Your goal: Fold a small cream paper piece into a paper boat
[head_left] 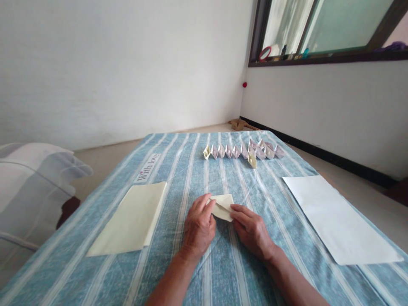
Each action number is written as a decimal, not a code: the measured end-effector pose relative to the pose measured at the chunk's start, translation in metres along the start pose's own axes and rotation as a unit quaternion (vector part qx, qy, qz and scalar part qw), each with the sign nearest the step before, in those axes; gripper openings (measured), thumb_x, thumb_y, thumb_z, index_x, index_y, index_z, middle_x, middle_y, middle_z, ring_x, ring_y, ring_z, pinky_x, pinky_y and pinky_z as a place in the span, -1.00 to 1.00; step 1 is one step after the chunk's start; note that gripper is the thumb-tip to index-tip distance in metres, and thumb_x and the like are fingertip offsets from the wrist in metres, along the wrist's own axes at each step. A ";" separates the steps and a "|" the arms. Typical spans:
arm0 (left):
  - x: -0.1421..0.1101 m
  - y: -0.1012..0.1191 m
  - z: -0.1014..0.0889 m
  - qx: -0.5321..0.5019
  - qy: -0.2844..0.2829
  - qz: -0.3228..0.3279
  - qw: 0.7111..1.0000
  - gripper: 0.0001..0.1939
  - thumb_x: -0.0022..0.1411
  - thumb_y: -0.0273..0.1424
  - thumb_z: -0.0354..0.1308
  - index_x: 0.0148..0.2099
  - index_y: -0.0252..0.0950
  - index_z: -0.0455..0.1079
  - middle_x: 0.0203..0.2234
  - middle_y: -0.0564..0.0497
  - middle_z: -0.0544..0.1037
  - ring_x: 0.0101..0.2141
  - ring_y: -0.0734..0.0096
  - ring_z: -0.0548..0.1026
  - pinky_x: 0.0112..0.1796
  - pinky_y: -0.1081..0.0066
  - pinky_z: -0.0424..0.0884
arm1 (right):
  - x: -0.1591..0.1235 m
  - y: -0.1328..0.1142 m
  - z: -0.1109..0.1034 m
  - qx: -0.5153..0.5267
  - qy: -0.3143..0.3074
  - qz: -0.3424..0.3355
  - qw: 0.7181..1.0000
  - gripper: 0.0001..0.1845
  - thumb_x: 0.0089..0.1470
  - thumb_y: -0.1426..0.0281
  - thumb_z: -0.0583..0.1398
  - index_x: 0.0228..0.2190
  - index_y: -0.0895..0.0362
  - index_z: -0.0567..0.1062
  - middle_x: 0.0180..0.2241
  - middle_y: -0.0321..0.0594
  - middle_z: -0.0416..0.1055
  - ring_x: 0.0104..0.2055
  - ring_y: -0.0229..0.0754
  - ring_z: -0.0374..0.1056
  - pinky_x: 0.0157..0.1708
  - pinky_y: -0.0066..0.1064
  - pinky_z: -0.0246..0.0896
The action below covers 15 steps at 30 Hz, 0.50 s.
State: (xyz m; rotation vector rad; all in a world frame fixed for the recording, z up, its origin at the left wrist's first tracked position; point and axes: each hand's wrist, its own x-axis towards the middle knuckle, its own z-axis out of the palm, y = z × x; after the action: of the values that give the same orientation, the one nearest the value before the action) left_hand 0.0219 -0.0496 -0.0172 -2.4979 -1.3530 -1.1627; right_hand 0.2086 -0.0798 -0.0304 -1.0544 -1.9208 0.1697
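While the left hand [199, 223] pinches folded paper [225, 200], the right hand [254, 229] does too.

Beyond the left hand [200, 223] rose a plain white wall [127, 63]. Ahead and to the right of the right hand [253, 231], a second wall [306, 93] held a dark-framed window [346, 25] and a black baseboard [318, 151]. A red-rimmed mirror [265, 53] stood on the sill [318, 59]. Pale floor [105, 157] showed past the table [178, 148], and a cardboard box [237, 124] sat in the far corner. Left of the left hand, whitish fabric [35, 178] hung. The light was soft.
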 end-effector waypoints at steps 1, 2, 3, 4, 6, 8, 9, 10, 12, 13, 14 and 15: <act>0.000 0.001 -0.002 0.003 -0.018 0.010 1.000 -0.52 0.04 -0.73 -0.05 -0.03 -0.35 0.42 0.03 -0.25 0.48 0.09 0.05 0.39 0.06 0.04 0.38 | 0.000 0.001 0.000 0.025 -0.005 0.005 1.000 -0.74 0.17 0.59 0.06 -0.26 0.12 0.51 -0.10 -0.05 0.50 -0.11 -0.14 0.48 -0.13 -0.34 0.44; 0.000 0.002 -0.003 0.003 -0.037 0.018 0.999 -0.51 0.00 -0.74 -0.06 -0.04 -0.36 0.43 0.06 -0.25 0.46 0.13 0.03 0.35 0.09 -0.01 0.34 | 0.000 0.003 -0.001 0.045 -0.009 0.009 0.999 -0.74 0.16 0.60 0.06 -0.26 0.12 0.51 -0.09 -0.05 0.49 -0.09 -0.14 0.48 -0.11 -0.34 0.44; 0.000 0.003 -0.005 0.001 -0.056 0.022 0.998 -0.49 -0.03 -0.75 -0.06 -0.04 -0.36 0.43 0.07 -0.24 0.46 0.16 0.01 0.32 0.12 -0.05 0.29 | -0.001 0.004 -0.002 0.062 -0.013 0.014 0.998 -0.73 0.14 0.62 0.06 -0.26 0.12 0.51 -0.08 -0.05 0.49 -0.07 -0.15 0.47 -0.10 -0.33 0.43; -0.001 0.004 -0.006 -0.004 -0.074 0.026 0.997 -0.47 -0.05 -0.75 -0.07 -0.04 -0.36 0.42 0.08 -0.23 0.45 0.17 0.02 0.31 0.14 -0.08 0.25 | -0.001 0.005 -0.002 0.075 -0.018 0.019 0.997 -0.72 0.12 0.62 0.07 -0.27 0.12 0.51 -0.08 -0.06 0.48 -0.07 -0.15 0.47 -0.09 -0.32 0.42; -0.002 0.005 -0.007 -0.014 -0.102 0.029 0.994 -0.45 -0.07 -0.75 -0.07 -0.03 -0.35 0.42 0.09 -0.21 0.46 0.19 0.04 0.29 0.16 -0.09 0.20 | -0.001 0.007 -0.004 0.102 -0.028 0.034 0.994 -0.71 0.08 0.64 0.08 -0.29 0.11 0.52 -0.09 -0.06 0.49 -0.07 -0.15 0.47 -0.09 -0.29 0.42; -0.002 0.006 -0.007 -0.022 -0.122 0.033 0.992 -0.46 -0.07 -0.75 -0.07 -0.04 -0.34 0.41 0.09 -0.19 0.46 0.19 0.06 0.29 0.17 -0.10 0.16 | 0.000 0.008 -0.006 0.130 -0.035 0.054 0.989 -0.70 0.02 0.65 0.09 -0.30 0.11 0.52 -0.10 -0.08 0.50 -0.07 -0.14 0.47 -0.08 -0.27 0.41; -0.003 0.006 -0.007 -0.027 -0.130 0.035 0.991 -0.46 -0.07 -0.74 -0.07 -0.04 -0.34 0.41 0.08 -0.19 0.47 0.19 0.07 0.29 0.17 -0.11 0.15 | 0.000 0.009 -0.007 0.145 -0.035 0.063 0.987 -0.69 -0.01 0.66 0.09 -0.31 0.11 0.52 -0.10 -0.09 0.50 -0.07 -0.14 0.48 -0.08 -0.26 0.41; -0.003 0.006 -0.007 -0.033 -0.136 0.038 0.989 -0.47 -0.07 -0.74 -0.06 -0.05 -0.34 0.42 0.08 -0.19 0.47 0.18 0.07 0.31 0.18 -0.12 0.13 | 0.000 0.009 -0.007 0.159 -0.035 0.072 0.984 -0.68 -0.03 0.67 0.09 -0.33 0.10 0.52 -0.11 -0.11 0.51 -0.07 -0.14 0.48 -0.08 -0.26 0.41; -0.003 0.007 -0.008 -0.046 -0.149 0.040 0.987 -0.47 -0.08 -0.73 -0.05 -0.05 -0.32 0.43 0.07 -0.19 0.49 0.15 0.08 0.34 0.18 -0.13 0.11 | 0.001 0.010 -0.009 0.182 -0.035 0.087 0.979 -0.68 -0.06 0.67 0.09 -0.36 0.10 0.53 -0.13 -0.13 0.52 -0.07 -0.14 0.48 -0.09 -0.25 0.40; -0.003 0.008 -0.009 -0.052 -0.155 0.040 0.986 -0.46 -0.08 -0.72 -0.04 -0.04 -0.31 0.43 0.06 -0.19 0.49 0.14 0.07 0.36 0.17 -0.14 0.11 | 0.001 0.010 -0.009 0.188 -0.037 0.093 0.977 -0.69 -0.07 0.66 0.09 -0.38 0.10 0.53 -0.14 -0.14 0.53 -0.08 -0.14 0.48 -0.09 -0.25 0.40; -0.003 0.008 -0.010 -0.059 -0.160 0.039 0.985 -0.45 -0.09 -0.72 -0.03 -0.03 -0.31 0.43 0.06 -0.19 0.50 0.14 0.07 0.36 0.17 -0.15 0.10 | 0.001 0.011 -0.010 0.192 -0.041 0.098 0.976 -0.70 -0.07 0.66 0.09 -0.39 0.10 0.53 -0.15 -0.15 0.53 -0.08 -0.14 0.48 -0.10 -0.25 0.40; -0.003 0.009 -0.011 -0.066 -0.165 0.037 0.983 -0.44 -0.09 -0.71 -0.02 -0.02 -0.30 0.43 0.07 -0.19 0.49 0.14 0.06 0.36 0.17 -0.15 0.10 | 0.001 0.011 -0.011 0.194 -0.044 0.103 0.975 -0.71 -0.07 0.65 0.09 -0.41 0.10 0.52 -0.16 -0.16 0.54 -0.09 -0.14 0.48 -0.10 -0.25 0.40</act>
State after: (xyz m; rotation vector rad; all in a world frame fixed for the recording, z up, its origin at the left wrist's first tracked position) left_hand 0.0210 -0.0612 -0.0084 -2.9111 -1.2702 -0.8796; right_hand 0.2231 -0.0751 -0.0289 -0.9859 -1.7559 0.6907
